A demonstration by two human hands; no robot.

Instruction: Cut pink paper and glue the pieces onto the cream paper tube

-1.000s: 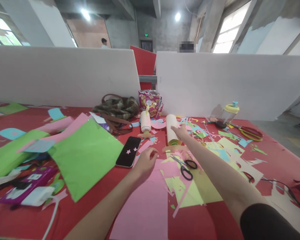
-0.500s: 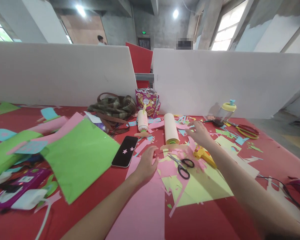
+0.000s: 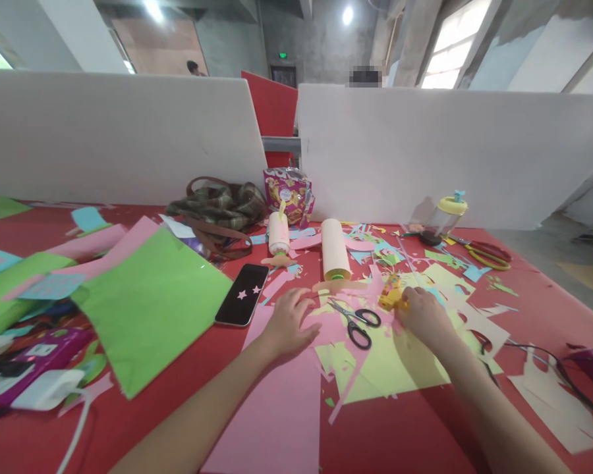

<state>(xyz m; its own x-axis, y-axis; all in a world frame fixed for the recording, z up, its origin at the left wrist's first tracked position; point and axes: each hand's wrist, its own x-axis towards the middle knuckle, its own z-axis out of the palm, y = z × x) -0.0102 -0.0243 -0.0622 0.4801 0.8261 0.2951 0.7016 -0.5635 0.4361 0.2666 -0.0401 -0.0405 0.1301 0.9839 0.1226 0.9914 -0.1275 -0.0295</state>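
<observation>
My right hand [image 3: 423, 317] is closed around a small yellow object [image 3: 391, 294] lying among paper scraps on the red table [image 3: 405, 434]. My left hand [image 3: 290, 322] rests flat, fingers spread, on a pink paper sheet [image 3: 281, 401]. Black-handled scissors [image 3: 356, 321] lie between the two hands. A cream paper roll [image 3: 335, 248] lies just beyond them, and a black phone [image 3: 242, 303] sits left of my left hand.
A large green sheet [image 3: 148, 303] covers the left side. A plaid bag [image 3: 217, 207], snack packet [image 3: 285, 194] and small bottle [image 3: 278, 234] stand at the back by white partitions [image 3: 118, 138]. Red-yellow scissors [image 3: 487, 253] and a lidded jar [image 3: 445, 217] lie at the right; a cable [image 3: 548, 368] runs near the edge.
My right hand drew back from the cream roll toward me and closed on the yellow object. My left hand shifted slightly and flattened onto the pink paper.
</observation>
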